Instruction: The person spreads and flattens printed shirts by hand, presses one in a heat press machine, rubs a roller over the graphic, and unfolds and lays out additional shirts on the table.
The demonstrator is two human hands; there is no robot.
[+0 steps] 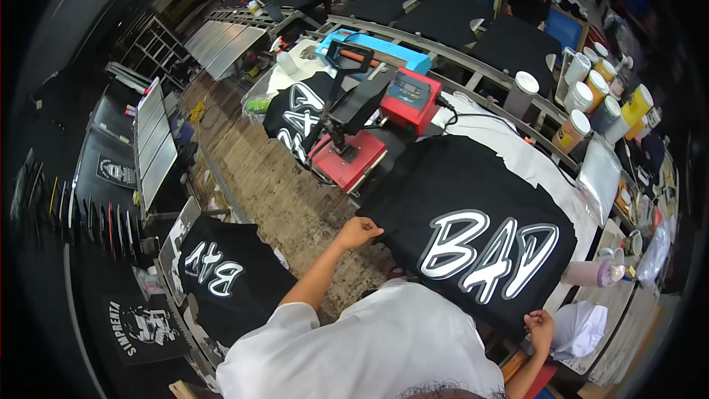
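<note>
A black fabric panel (pixel 473 177) with large white, grey-outlined lettering lies spread out in front of me, slightly to the right. My left hand (pixel 360 232) pinches its left edge between thumb and fingers. At the near right corner, my right hand (pixel 540 326) has its fingers closed on the same panel's edge. Just beyond my left hand stands a red heat press (pixel 348 160) with a black arm and a red control box (pixel 410 100). Another black printed panel (pixel 299 114) lies behind the press, partly hidden by it.
A similar black printed panel (pixel 244 251) lies to my left. Several ink jars (pixel 572 131) line the right side, near a pink-lidded bottle (pixel 594 273) and a white cloth bundle (pixel 581 330). Black printing boards (pixel 443 21) stretch across the back, where other people work.
</note>
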